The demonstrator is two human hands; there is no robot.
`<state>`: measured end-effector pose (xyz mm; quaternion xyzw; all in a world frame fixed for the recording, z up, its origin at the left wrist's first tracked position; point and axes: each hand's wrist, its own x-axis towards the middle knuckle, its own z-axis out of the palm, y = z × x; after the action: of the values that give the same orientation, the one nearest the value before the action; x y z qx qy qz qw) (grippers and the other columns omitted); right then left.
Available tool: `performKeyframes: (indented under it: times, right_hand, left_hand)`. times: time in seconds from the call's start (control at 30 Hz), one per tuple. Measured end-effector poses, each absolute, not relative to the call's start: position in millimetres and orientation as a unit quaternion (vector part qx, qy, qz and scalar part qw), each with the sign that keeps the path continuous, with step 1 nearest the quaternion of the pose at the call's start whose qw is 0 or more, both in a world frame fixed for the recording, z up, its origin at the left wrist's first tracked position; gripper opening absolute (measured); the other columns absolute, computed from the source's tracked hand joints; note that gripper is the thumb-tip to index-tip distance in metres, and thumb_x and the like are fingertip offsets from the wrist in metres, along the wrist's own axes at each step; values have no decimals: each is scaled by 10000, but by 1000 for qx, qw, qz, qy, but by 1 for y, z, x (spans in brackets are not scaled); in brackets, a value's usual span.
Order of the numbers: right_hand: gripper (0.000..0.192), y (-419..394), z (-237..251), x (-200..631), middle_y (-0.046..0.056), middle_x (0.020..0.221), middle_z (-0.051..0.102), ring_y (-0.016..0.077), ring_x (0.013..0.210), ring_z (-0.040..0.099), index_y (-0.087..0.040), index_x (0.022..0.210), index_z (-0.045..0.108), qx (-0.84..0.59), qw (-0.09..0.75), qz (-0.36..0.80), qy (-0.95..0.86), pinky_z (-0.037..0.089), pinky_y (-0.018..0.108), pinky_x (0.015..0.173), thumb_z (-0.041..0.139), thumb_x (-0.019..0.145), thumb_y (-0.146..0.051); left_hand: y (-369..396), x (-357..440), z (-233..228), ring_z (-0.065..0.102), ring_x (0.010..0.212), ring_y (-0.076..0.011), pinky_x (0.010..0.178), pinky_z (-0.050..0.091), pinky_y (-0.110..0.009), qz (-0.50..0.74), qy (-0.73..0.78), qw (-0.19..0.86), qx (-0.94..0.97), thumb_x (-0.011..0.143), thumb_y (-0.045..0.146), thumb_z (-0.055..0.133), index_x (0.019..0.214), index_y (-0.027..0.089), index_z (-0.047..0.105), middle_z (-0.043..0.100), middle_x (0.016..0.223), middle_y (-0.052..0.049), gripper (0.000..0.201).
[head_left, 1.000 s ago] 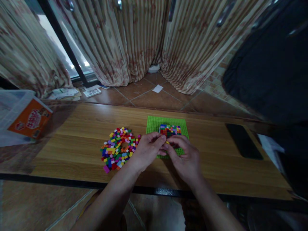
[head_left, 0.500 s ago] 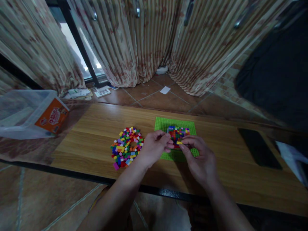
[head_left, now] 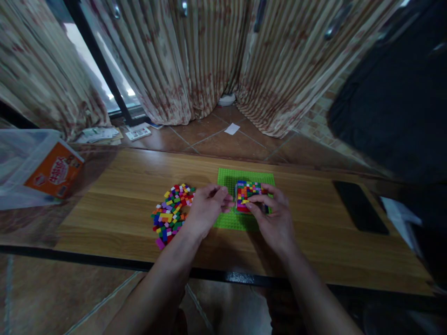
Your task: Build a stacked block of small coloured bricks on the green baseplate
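Observation:
A block built of many small coloured toy bricks [head_left: 252,188] stands on the green studded baseplate [head_left: 228,222]. Over its near left part, my right hand [head_left: 275,216] pinches a small yellow brick [head_left: 245,202] between thumb and fingertip, at the block's top; its other fingers reach along the block's right side. Just left of the block, my left hand [head_left: 209,204] hovers above the baseplate with thumb and forefinger drawn together. Whatever may be between those fingers is hidden. Left of that hand lies a heap of loose toy bricks [head_left: 166,217], partly covered by my forearm.
All this is on a long wooden table [head_left: 122,200]. A black phone-like slab [head_left: 359,207] lies to the right, beside white papers [head_left: 396,218]. A clear plastic bin [head_left: 21,163] with an orange label stands at far left. Striped curtains [head_left: 195,60] hang behind.
My right hand has brought the yellow brick down to the top of the block. My left hand has drawn apart from it, leftward. The whole view has shifted slightly.

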<state>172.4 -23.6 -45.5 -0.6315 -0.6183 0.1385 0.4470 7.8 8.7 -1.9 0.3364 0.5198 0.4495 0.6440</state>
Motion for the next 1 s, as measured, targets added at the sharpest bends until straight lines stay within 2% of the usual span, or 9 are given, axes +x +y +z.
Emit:
performKeyframes:
  times: [0.37, 0.67, 1.0]
  right_hand:
    - [31, -22, -48, 163, 46, 1220, 588, 276, 1194, 518, -284, 745, 749, -640, 490, 141, -575, 378, 534, 1035, 736, 768, -300]
    - [74, -24, -48, 163, 49, 1222, 608, 276, 1194, 503, -290, 755, 750, -637, 467, 103, -605, 393, 534, 1023, 697, 805, -276]
    - [96, -25, -53, 165, 75, 1233, 599, 280, 1180, 503, -273, 820, 756, -612, 456, 72, -642, 435, 520, 990, 663, 841, -259]
  left_hand:
    - [6, 14, -6, 656, 559, -122, 517, 512, -207, 421, 523, 651, 354, 868, 177, 598, 717, 125, 609, 685, 657, -29, 160]
    - [7, 15, -7, 659, 560, -119, 515, 521, -207, 413, 521, 653, 362, 871, 176, 583, 719, 124, 610, 692, 677, -33, 162]
    - [6, 12, -9, 641, 563, -114, 555, 519, -222, 418, 515, 648, 374, 814, 254, 652, 743, 126, 626, 706, 719, -46, 149]
